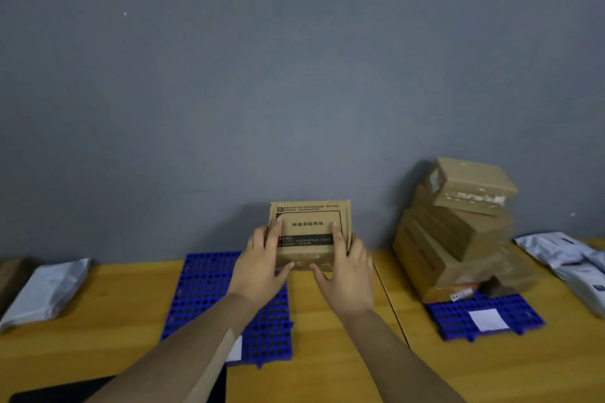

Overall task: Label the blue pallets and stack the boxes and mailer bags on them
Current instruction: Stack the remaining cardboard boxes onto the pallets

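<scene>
I hold a brown cardboard box [311, 232] with black printed text in both hands, just above the table near the wall. My left hand [262, 267] grips its left side and my right hand [347, 275] its right side, thumbs under the near edge. The box hangs over the far right corner of a blue grid pallet [209, 298], whose white label [235, 348] shows beside my left forearm. A second blue pallet [458, 317] at the right has a white label [488, 320] and carries a leaning stack of brown boxes [458, 229].
A wooden table [343, 353] runs along a grey wall. A grey mailer bag [49, 291] lies at the left with a brown item behind it. Several grey mailer bags [569, 262] lie at the far right. A black mat [65, 393] sits at the near edge.
</scene>
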